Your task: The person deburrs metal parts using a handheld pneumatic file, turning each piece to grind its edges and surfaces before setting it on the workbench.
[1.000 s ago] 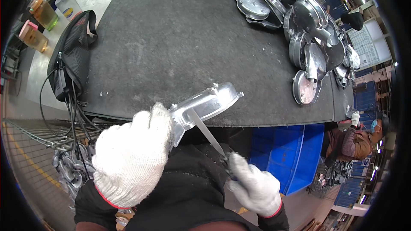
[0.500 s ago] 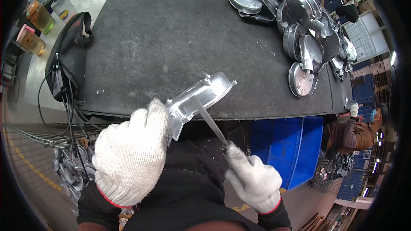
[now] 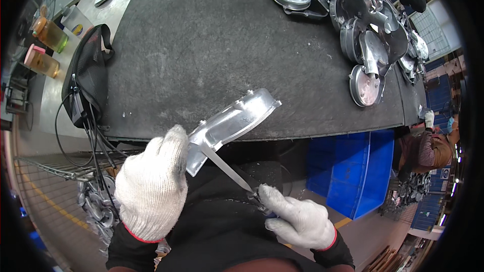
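My left hand, in a white knit glove, grips a shiny cast metal housing by its narrow spout end, over the near edge of the table. The housing's rounded end points away to the right. A flat metal file is in my right hand, also gloved in white, with the fingers closed round its handle end. The file's tip meets the housing close to the spout, beside my left fingers. The handle is mostly hidden by the glove.
Several similar metal housings are piled at the table's right. A blue bin stands below the near edge. At left lie a black mesh bag with cables and two drink bottles. A co-worker is at far right.
The file's tip has shifted from the middle of the housing down to its spout end, and my right hand has drawn lower. The housing stays in my left hand.
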